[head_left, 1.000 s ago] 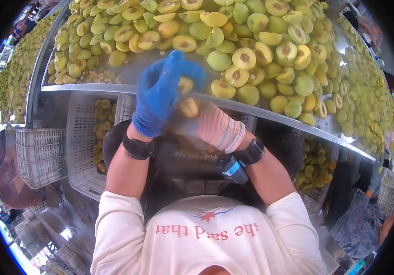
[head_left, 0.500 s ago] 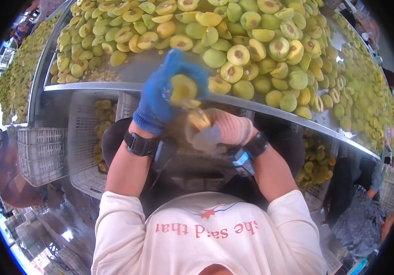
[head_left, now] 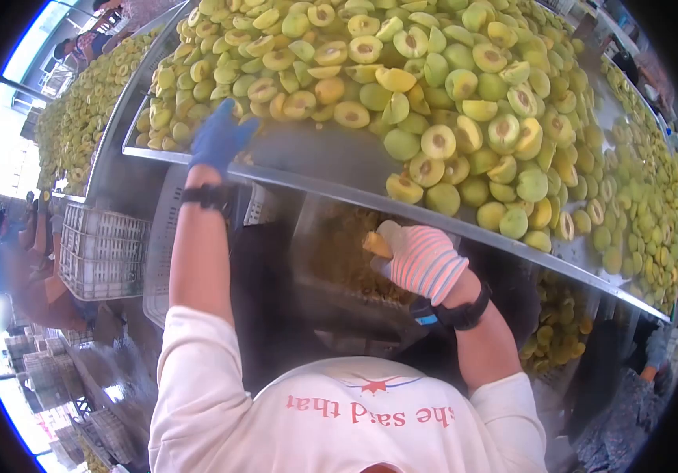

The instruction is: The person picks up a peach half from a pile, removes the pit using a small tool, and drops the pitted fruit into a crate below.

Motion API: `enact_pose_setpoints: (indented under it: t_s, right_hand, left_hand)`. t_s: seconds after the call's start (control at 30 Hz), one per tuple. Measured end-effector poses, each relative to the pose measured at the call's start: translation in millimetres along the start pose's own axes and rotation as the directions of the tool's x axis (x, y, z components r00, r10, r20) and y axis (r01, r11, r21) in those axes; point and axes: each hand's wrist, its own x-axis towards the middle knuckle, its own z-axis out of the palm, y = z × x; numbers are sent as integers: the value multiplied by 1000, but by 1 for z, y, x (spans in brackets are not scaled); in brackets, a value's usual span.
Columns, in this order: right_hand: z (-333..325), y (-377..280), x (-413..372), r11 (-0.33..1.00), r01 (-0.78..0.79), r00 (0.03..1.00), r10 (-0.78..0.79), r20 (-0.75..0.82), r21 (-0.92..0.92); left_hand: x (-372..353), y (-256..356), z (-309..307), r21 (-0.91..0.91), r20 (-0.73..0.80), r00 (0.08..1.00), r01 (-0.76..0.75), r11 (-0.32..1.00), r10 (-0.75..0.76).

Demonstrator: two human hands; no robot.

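My left hand (head_left: 222,138), in a blue glove, reaches over the tray's near edge at the left, beside the halved green-yellow fruit (head_left: 299,102). Its fingers are spread and somewhat blurred, with nothing visible between them. Below the tray edge, my right hand (head_left: 427,260) wears a striped pink and grey glove. Its fingers are closed round a small yellow-orange object (head_left: 377,244), whose exact kind I cannot make out. Many fruit halves show brown hollows or pits.
The tray's metal rim (head_left: 339,188) crosses in front of me. White crates (head_left: 102,252) stand at the left. A container of fruit pieces (head_left: 551,331) sits below the tray at the right. Other people are at both sides, and a second fruit-covered table (head_left: 87,126) is at far left.
My hands have moved apart. My left hand has gone left and let go of the fruit half it held. My right hand has shifted right and down, still closed. The view has shifted too.
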Motion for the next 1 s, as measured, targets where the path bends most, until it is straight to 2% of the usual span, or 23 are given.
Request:
enact_pose_setpoints:
  t_s: [0.07, 0.17, 0.27, 0.3, 0.33, 0.37, 0.43, 0.5, 0.57, 0.67, 0.77, 0.9, 1.0]
  right_hand:
    - [-1, 2, 0, 1000, 18, 999, -17, -44, 12]
    - [-3, 3, 5, 999, 27, 994, -23, -111, 36]
    - [-9, -6, 4, 993, 18, 989, 0, -147, 120]
    - [-14, -10, 5, 985, 2, 989, 23, -147, 173]
    - [-15, -14, 5, 974, -13, 988, 47, -145, 225]
    - [-13, -17, 6, 965, 6, 983, 41, -176, 261]
    - [-8, -22, 8, 943, 46, 969, 37, -243, 329]
    - [2, -25, 15, 929, 136, 938, -8, -348, 344]
    - [9, -29, 21, 923, 171, 907, -11, -420, 344]
    - [11, -37, 30, 950, 139, 864, 22, -503, 280]
    - [13, -35, 39, 940, 8, 913, 132, -385, 340]
    - [33, -15, 59, 952, 67, 924, 54, -378, 300]
    - [32, -13, 54, 962, 40, 924, 67, -375, 270]
  left_hand:
    - [43, -12, 44, 165, 77, 997, 17, 986, -30]
    - [68, -20, 59, 177, 51, 997, 42, 983, -52]
    - [64, -24, 36, 138, 160, 987, -4, 990, -18]
    - [59, -37, 30, -205, 179, 982, -27, 978, 65]
    - [50, -52, 23, -524, 168, 974, -39, 851, 149]
    - [39, -66, 20, -782, 126, 966, -42, 622, 225]
    - [-6, -37, -1, -615, -54, 900, -371, 695, 433]
    - [-43, -3, -9, -474, -139, 812, -557, 682, 567]
    - [-69, 25, -1, -436, -167, 766, -622, 651, 620]
    - [-101, 73, 7, -445, 8, 823, -506, 739, 569]
    - [-112, 87, 30, -785, -57, 788, -415, 461, 612]
    - [-109, 89, 61, -793, -150, 836, -421, 440, 528]
    - [-104, 84, 80, -845, -175, 861, -381, 377, 478]
